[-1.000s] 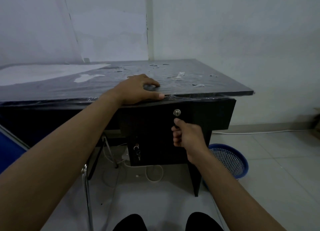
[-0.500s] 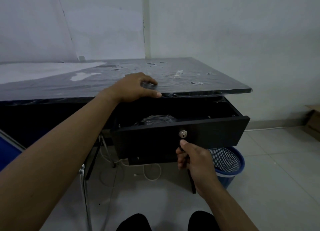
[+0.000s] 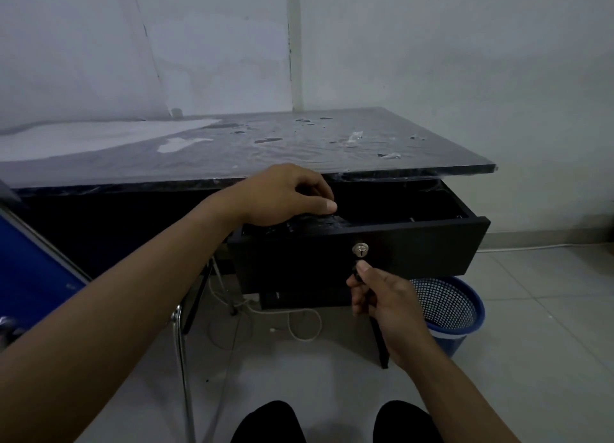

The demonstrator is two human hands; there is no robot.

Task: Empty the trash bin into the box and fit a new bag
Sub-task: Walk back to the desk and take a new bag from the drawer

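Trash bin point(image 3: 447, 309): blue, mesh-sided, on the floor just right of and below the right-hand fingers, partly under the open drawer; no bag liner visible in it.
Box: not in view.
Drawer point(image 3: 382, 253): black, pulled out from under the tabletop point(image 3: 299, 150); dark crinkled plastic inside, likely bags, too dim to confirm.
Right hand point(image 3: 382, 296): fingers pinched narrow on a small dark pull just beneath the lock point(image 3: 360, 249).
Left hand point(image 3: 285, 195): over the drawer's left end, fingers curled downward onto the dark plastic; whether anything is gripped, cannot tell.
Step in hand: probably fetching a new bag.
Doing it well: keep the drawer steady with the right, pinch a single layer with the left, lift straight up clear of the tabletop edge above the knuckles, avoid dragging out the whole bundle.
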